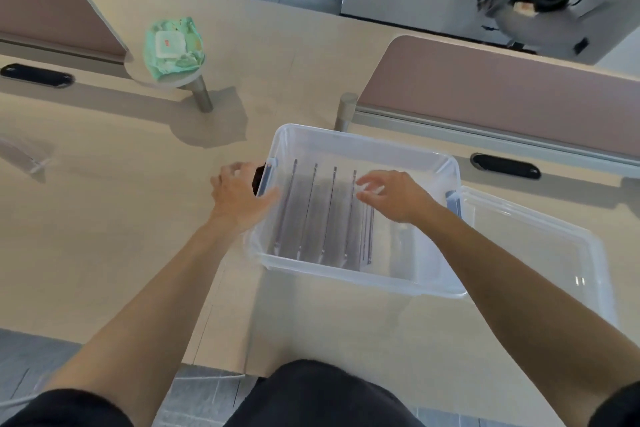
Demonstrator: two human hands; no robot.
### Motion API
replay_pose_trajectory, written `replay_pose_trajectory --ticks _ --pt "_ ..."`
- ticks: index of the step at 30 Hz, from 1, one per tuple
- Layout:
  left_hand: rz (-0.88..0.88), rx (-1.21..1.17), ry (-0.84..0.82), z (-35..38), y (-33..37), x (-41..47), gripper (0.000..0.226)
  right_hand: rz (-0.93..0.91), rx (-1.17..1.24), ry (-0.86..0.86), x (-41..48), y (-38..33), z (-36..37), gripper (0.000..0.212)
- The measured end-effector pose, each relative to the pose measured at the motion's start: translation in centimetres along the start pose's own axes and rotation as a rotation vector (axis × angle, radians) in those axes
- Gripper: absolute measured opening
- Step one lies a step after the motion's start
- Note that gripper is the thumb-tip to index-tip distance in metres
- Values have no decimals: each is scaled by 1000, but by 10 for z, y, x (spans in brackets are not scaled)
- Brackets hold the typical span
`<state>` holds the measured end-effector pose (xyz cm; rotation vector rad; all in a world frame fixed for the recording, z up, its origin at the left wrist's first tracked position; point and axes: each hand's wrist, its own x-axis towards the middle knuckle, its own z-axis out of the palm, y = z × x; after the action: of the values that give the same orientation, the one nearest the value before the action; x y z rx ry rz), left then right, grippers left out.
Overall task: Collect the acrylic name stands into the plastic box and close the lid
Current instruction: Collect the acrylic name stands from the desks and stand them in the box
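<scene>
A clear plastic box (360,140) stands on the desk in front of me. Several clear acrylic name stands (311,215) stand upright in a row inside it, filling its left half. My left hand (239,194) rests against the box's left rim, beside the blue latch (268,177), thumb over the edge. My right hand (391,194) hovers inside the box over the rightmost stands, fingers spread and holding nothing. The clear lid (540,246) lies flat on the desk right of the box. One more acrylic stand (24,156) lies on the desk at the far left, blurred.
A green pack of wet wipes (173,48) sits on a small round shelf at the back left. Pink desk dividers (502,87) run behind the box and at the far left. Black cable slots (505,166) are set into the desk.
</scene>
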<state>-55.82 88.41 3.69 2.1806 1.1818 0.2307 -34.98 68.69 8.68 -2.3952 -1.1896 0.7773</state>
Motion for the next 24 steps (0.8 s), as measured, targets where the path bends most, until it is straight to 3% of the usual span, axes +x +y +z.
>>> replay_pose_trajectory --ticks 6,10,16,21,24 --pt "-191 -346 106 -44 -28 -28 19 -245 -25 -33 22 -81 12 22" --pt "-336 -392 263 -71 -54 -66 9 -405 -28 -120 34 -127 37 18" --pt "-492 -427 426 -105 -93 -125 11 -622 -40 -197 41 -182 68 16" --pt "-537 -549 539 -119 -111 -152 3 -697 -50 -264 60 -230 87 11" --pt "-561 -681 595 -127 -123 -149 12 -737 -44 -257 79 -260 100 14"
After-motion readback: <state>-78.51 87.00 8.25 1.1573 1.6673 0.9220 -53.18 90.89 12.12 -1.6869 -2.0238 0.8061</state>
